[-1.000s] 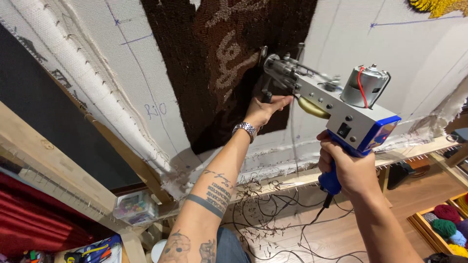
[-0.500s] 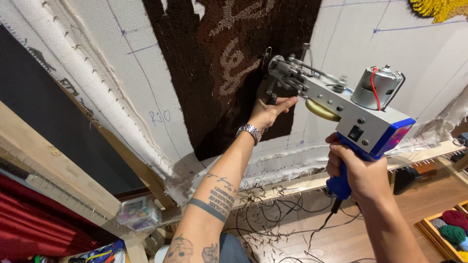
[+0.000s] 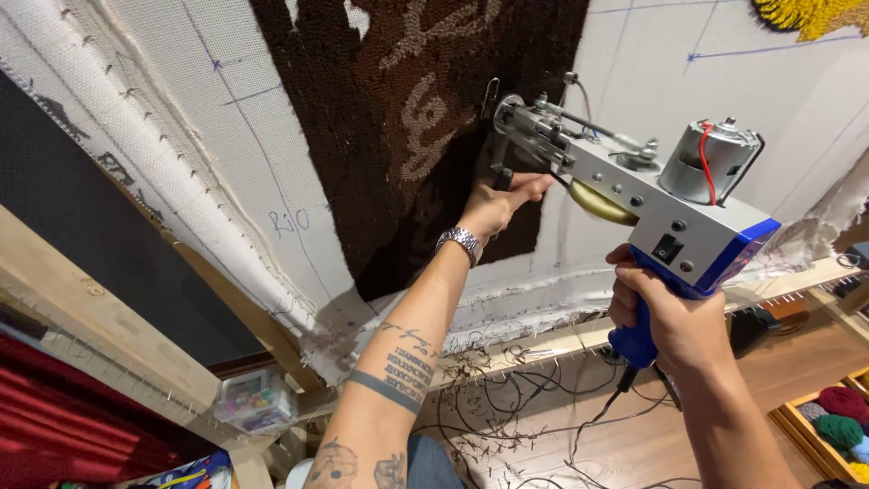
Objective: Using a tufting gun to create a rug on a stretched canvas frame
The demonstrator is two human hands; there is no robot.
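The right hand (image 3: 670,317) is wrapped tight around the tufting gun's (image 3: 634,181) blue grip below its body, while the left hand (image 3: 502,199) pinches its front handle against the brown rug (image 3: 407,118).

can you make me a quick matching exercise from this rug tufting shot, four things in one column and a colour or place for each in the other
Things:
1. tufting gun handle
2. wristwatch
3. tufted yarn patch
4. plastic box

Colour or place:
A. dark brown, on the white cloth
B. low down, by the wooden frame
C. blue, in the right hand
D. silver, by the left hand

Pairs: 1-C, 2-D, 3-A, 4-B
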